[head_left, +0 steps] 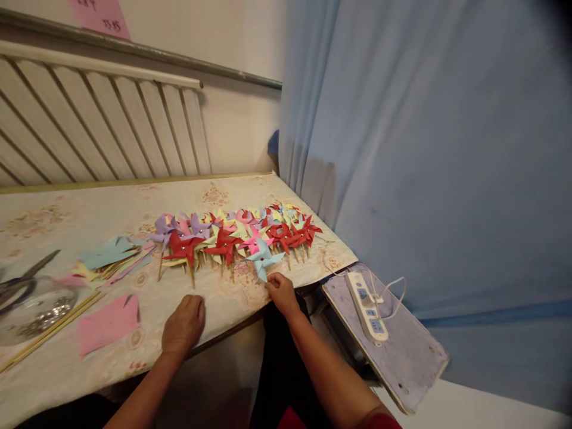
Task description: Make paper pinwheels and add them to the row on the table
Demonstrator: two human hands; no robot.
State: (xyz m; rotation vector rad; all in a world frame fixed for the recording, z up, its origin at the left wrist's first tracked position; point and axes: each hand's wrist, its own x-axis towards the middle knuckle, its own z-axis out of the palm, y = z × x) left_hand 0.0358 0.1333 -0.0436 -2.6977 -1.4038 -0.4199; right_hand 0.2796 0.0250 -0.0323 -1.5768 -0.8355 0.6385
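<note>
My right hand (281,292) pinches the stick of a light blue paper pinwheel (264,258) at the table's front edge, beside a long row of finished pinwheels (232,235) in red, purple, pink and yellow. My left hand (184,325) rests knuckles-up on the tablecloth with fingers curled under, nothing visible in it. It lies between the pinwheels and a pink paper square (108,323).
Cut paper pieces (111,257) are stacked at left, with scissors (22,280), thin wooden sticks (53,326) and a clear container of pins (38,316). A power strip (367,305) lies on a stool at right. Radiator and blue curtain stand behind.
</note>
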